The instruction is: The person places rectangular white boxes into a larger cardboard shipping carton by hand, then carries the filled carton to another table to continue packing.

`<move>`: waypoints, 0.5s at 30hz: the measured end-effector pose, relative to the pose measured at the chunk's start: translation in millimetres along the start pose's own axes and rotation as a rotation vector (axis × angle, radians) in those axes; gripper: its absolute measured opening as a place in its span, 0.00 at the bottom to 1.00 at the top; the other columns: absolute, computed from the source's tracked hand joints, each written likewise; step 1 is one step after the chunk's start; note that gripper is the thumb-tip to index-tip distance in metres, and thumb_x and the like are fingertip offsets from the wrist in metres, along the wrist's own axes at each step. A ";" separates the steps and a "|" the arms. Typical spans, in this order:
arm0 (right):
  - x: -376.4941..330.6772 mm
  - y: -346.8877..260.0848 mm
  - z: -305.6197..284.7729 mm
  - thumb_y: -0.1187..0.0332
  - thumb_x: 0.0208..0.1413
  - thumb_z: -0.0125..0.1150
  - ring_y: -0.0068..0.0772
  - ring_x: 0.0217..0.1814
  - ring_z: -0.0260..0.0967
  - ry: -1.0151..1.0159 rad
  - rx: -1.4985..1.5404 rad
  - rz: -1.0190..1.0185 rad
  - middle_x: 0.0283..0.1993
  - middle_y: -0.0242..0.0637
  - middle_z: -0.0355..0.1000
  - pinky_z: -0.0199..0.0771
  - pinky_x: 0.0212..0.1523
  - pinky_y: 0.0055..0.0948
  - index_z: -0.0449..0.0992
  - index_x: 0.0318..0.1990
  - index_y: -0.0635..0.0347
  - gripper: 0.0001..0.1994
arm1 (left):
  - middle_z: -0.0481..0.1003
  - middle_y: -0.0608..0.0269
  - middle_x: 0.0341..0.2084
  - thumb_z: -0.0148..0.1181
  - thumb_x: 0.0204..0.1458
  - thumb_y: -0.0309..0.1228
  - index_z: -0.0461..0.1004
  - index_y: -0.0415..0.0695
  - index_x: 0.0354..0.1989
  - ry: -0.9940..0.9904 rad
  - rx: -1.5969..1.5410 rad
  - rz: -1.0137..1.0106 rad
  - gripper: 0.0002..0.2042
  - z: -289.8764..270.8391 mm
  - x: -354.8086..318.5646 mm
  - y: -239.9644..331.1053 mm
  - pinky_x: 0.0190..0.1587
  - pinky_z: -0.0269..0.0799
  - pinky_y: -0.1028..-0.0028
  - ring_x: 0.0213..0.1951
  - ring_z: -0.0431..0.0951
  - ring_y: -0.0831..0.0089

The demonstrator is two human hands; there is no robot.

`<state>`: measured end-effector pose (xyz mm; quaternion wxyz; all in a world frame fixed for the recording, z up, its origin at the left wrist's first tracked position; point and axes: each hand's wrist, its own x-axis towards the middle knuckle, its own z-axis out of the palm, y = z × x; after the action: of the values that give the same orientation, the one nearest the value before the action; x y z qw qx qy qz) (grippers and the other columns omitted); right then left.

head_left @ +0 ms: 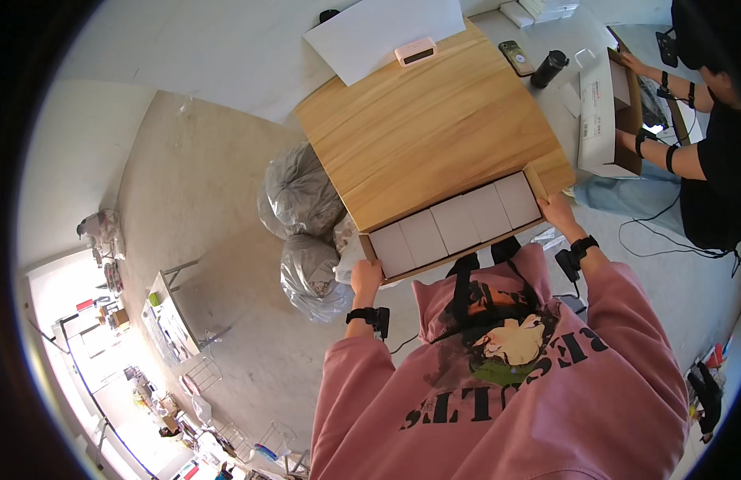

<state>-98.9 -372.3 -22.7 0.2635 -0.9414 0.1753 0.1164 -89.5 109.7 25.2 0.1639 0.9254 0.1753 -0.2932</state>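
A long, shallow cardboard box [449,262] sits at the near edge of the wooden table [434,136]. Inside it stand several white boxes [455,223] packed in one row. My left hand [366,277] grips the box's left end, and my right hand [556,211] grips its right end. Both hands have their fingers partly hidden by the box walls. A dark band with a small device [378,320] is strapped round each wrist.
A white panel [378,36] and a small pink clock-like device [416,52] are at the table's far side. To the right are a phone [515,58], a black tumbler [550,70] and a co-worker holding an open carton [597,120]. Grey stuffed bags [302,192] lie left of the table.
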 end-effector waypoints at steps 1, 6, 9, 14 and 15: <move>-3.4 0.2 -1.7 0.60 0.51 0.56 0.62 0.41 0.68 0.000 0.001 -0.002 0.34 0.61 0.71 0.68 0.41 0.49 0.74 0.32 0.73 0.18 | 0.75 0.41 0.22 0.54 0.46 0.43 0.76 0.32 0.24 0.002 -0.001 -0.001 0.21 2.9 -0.9 -2.2 0.35 0.71 0.58 0.29 0.78 0.50; -13.7 10.6 -0.1 0.60 0.51 0.57 0.62 0.41 0.68 -0.053 -0.085 0.125 0.34 0.61 0.71 0.67 0.41 0.49 0.74 0.31 0.73 0.18 | 0.75 0.43 0.19 0.54 0.47 0.45 0.76 0.32 0.24 -0.022 -0.080 -0.021 0.22 18.5 3.5 -1.9 0.35 0.71 0.57 0.30 0.78 0.50; -20.5 11.8 5.3 0.60 0.51 0.56 0.62 0.39 0.68 -0.023 0.004 0.195 0.33 0.61 0.70 0.67 0.40 0.50 0.74 0.30 0.72 0.18 | 0.75 0.44 0.18 0.53 0.48 0.46 0.76 0.32 0.24 0.056 -0.065 0.018 0.23 21.6 -2.0 6.4 0.34 0.72 0.58 0.29 0.78 0.49; -16.8 16.5 32.4 0.59 0.53 0.53 0.62 0.37 0.68 0.063 0.068 0.134 0.32 0.60 0.71 0.67 0.39 0.51 0.74 0.29 0.71 0.19 | 0.76 0.45 0.27 0.51 0.49 0.41 0.75 0.34 0.31 0.155 0.022 -0.035 0.18 26.1 3.9 3.2 0.37 0.70 0.56 0.33 0.76 0.49; -16.4 11.9 35.1 0.59 0.54 0.52 0.62 0.37 0.68 0.066 0.055 0.145 0.32 0.60 0.71 0.67 0.39 0.51 0.74 0.29 0.71 0.19 | 0.76 0.45 0.30 0.49 0.50 0.38 0.73 0.35 0.33 0.226 0.038 -0.045 0.16 23.9 3.0 6.3 0.38 0.69 0.55 0.34 0.76 0.48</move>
<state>-123.0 -358.5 -52.3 0.2743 -0.9219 0.2549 0.0993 -96.1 95.1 6.1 0.1187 0.9514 0.2077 -0.1937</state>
